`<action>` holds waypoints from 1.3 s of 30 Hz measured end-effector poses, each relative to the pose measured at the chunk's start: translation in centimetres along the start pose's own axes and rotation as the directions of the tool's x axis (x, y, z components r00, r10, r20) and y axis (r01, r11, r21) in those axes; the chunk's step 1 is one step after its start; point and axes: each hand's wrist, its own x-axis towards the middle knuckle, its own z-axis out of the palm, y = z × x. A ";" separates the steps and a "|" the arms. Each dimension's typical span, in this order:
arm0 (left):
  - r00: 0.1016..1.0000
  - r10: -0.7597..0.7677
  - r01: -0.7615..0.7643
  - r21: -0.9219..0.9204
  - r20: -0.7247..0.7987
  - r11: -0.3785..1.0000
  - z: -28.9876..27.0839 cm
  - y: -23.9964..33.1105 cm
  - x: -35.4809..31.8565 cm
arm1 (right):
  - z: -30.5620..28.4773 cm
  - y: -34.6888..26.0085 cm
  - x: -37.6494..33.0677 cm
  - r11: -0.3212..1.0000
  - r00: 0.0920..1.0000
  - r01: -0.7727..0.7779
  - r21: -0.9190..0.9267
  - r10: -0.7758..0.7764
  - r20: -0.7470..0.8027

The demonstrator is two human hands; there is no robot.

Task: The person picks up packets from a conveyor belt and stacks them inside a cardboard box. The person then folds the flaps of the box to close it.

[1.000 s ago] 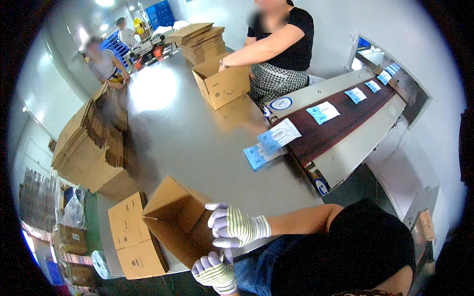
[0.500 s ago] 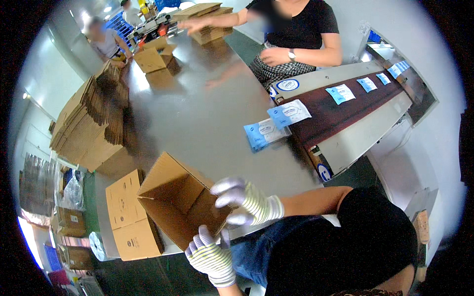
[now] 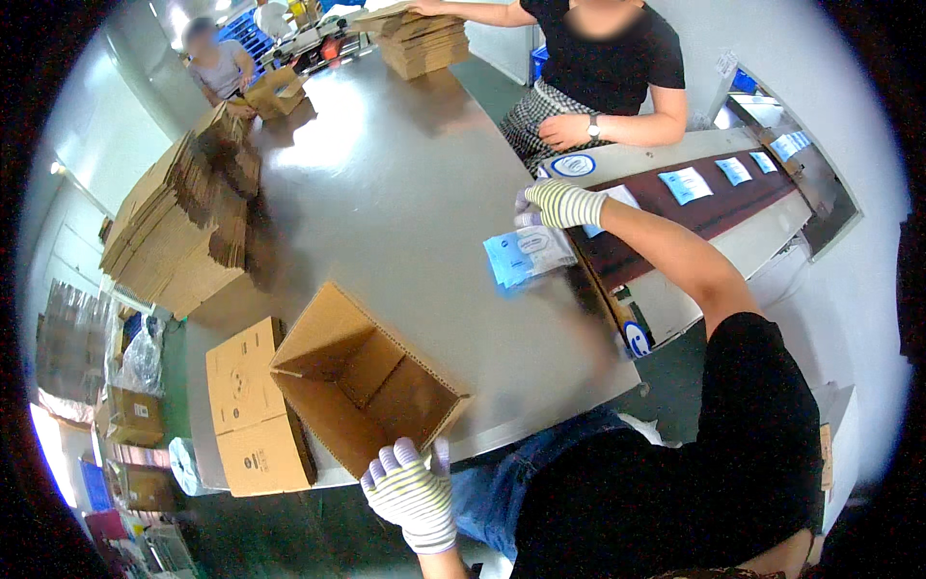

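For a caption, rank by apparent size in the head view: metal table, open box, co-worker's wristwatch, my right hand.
Largest to smallest:
1. metal table
2. open box
3. right hand
4. wristwatch

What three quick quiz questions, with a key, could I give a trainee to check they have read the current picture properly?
1. True or false: the left hand and right hand are both at the open box.
2. Which is nearest the right hand: (a) the stacked flat cartons, (b) the packets at the near end of the conveyor, (c) the plastic bag?
3. What pattern do the gloves show?

Key: 1 false; 2 b; 3 stripes.
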 end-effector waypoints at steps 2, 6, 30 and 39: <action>0.999 0.014 -0.014 -0.014 -0.047 1.000 0.5 0.0 -0.1 | -0.6 2.0 0.2 0.999 0.999 0.000 0.050 0.002 -0.037; 0.998 -0.007 0.007 0.004 -0.067 1.000 0.6 0.0 -0.1 | -2.4 3.1 1.8 0.999 0.981 -0.027 -0.026 0.031 0.192; 0.997 -0.052 0.050 -0.045 -0.053 0.998 0.2 -0.1 -0.3 | 8.3 -14.8 -10.3 0.826 0.969 0.121 0.551 -0.218 0.113; 0.995 0.098 -0.097 -0.054 0.025 0.994 -1.1 1.1 -1.6 | 5.0 -16.5 -9.2 0.028 0.931 0.357 0.934 -0.092 -0.353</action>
